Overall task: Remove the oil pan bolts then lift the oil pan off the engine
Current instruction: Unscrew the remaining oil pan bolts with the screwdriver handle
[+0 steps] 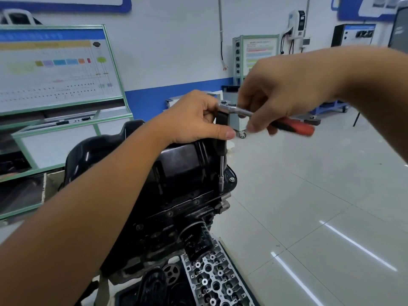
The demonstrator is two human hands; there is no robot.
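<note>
**Ratchet on oil pan flange bolt, both hands engaged**

Inverted black engine block (176,217) in centre of view, glossy black stamped-steel oil pan (183,164) seated on top, flange still against the block. Silver flange bolt head (232,179) visible at right corner of pan, just beside the tool tip.

Left hand (194,118) curled round the black grip of the upright extension driver (221,138), thumb stretched forward beneath it, fingers wrapped at the top. Slim silver extension shaft with socket (221,180) running straight down from the grip to the pan flange; socket tip set at flange level, contact with a bolt head hidden by the socket itself.

Right hand (284,93) above and to the right, fingers bent downward and pinching the chrome ratchet wrench (234,109); red-and-black ratchet handle (295,127) projecting out to the right below the fingers. Ratchet head sitting on top of the extension grip, touching the left hand's fingers. Right-hand fingertips motion-blurred.

Black cylindrical oil filter (196,237) sticking out of block side, lower centre. Silver aluminium cylinder head (214,281) with valve gear lying below it at bottom edge. Green-framed training board (55,69) at left, pale tiled floor (309,195) at right.
</note>
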